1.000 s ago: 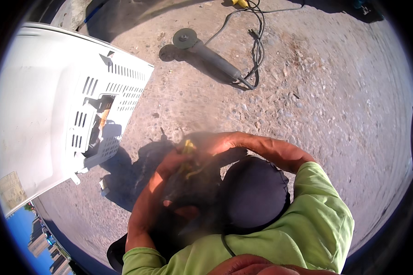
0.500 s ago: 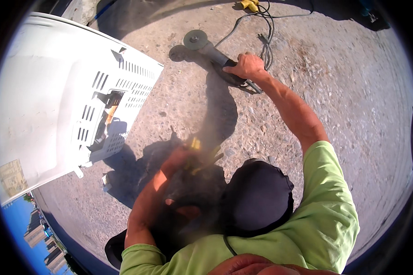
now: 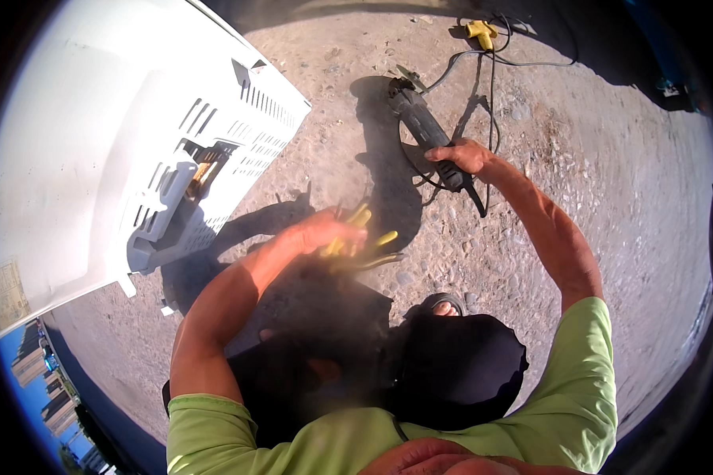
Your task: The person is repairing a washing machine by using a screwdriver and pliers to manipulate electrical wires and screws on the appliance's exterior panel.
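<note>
My right hand [image 3: 467,156] is closed round the rear of a dark angle grinder [image 3: 421,119], out over the ground at the far right. The grinder's head points away from me, with its disc [image 3: 409,77] nearly edge-on. Nearer, at the middle, my left hand [image 3: 334,231] is closed on yellow-handled pliers [image 3: 364,261]. Motion smears them, and I cannot tell whether it is one pair or two. To the left stands a large white slotted metal casing [image 3: 135,95], with an opening [image 3: 206,170] cut or broken into its side.
A yellow plug or connector [image 3: 481,33] lies at the far side, with a looped grey cable [image 3: 495,87] around it. My knees [image 3: 467,364] and a sandalled foot [image 3: 445,305] are close below my hands. The ground [image 3: 578,182] is rough, and hazy dust hangs near my left hand.
The grinder has swung round and shifted right, its disc turning from face-on to edge-on. My left hand has come up and slightly right with the pliers. My view has shifted too.
</note>
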Tool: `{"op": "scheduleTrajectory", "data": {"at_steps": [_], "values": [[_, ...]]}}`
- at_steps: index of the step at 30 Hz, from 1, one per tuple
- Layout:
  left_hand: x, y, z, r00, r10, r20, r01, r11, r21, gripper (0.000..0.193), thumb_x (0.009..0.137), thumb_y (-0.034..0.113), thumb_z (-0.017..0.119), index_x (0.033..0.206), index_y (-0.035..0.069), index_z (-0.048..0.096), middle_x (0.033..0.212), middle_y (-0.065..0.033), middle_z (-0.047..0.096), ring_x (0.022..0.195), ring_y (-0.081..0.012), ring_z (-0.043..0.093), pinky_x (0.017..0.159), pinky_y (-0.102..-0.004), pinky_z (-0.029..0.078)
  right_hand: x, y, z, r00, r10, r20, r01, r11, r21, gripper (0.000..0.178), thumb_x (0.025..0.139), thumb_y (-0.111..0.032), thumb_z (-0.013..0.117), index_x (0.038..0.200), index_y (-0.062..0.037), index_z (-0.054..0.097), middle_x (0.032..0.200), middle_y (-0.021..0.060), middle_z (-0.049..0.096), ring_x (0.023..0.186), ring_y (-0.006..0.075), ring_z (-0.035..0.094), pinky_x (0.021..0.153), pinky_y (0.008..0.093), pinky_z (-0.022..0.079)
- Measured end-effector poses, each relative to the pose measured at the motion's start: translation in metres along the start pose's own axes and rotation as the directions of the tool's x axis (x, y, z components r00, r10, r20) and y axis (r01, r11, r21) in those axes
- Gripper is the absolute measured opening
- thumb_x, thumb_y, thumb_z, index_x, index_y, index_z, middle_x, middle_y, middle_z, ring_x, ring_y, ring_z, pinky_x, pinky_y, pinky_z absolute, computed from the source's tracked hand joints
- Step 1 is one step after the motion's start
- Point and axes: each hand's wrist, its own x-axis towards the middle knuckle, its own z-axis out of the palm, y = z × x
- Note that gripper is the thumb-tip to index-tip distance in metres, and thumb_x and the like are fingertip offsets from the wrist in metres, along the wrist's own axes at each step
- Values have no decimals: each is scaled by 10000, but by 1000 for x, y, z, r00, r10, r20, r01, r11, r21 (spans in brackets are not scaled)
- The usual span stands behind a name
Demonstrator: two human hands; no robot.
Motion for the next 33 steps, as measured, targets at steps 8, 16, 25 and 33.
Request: {"op": "scheduleTrajectory", "data": {"at_steps": [8,16,25,33], "values": [[-13,-7,-19,998,4,-66,-17,980,-200,238,887,272,681,977,52,681,922,-54,681,880,-151,614,824,-315,470,-118,-4,18,920,264,289,-357,870,340,469,854,-443,700,947,17,706,828,68,668,733,162,618,672,317,499],[-154,42,73,972,-189,-142,18,659,-752,195,903,244,660,968,60,653,897,-105,691,822,-210,681,777,-351,564,-254,-13,28,911,347,224,-407,848,340,555,844,-523,658,996,5,733,883,87,695,795,176,626,741,338,510],[-271,166,209,948,-180,-264,-142,505,-852,245,950,266,568,994,29,610,908,-80,632,855,-232,657,791,-383,555,-438,-109,-78,893,354,279,-447,618,646,559,876,-512,670,1042,21,682,929,39,660,815,137,594,754,305,490],[-219,257,266,976,-30,-216,-188,389,-902,335,964,397,560,1020,68,593,869,-46,609,864,-243,639,758,-389,546,-545,-127,-231,875,463,140,-422,591,688,549,840,-532,690,980,-2,659,837,51,641,774,163,605,702,328,489]]}}
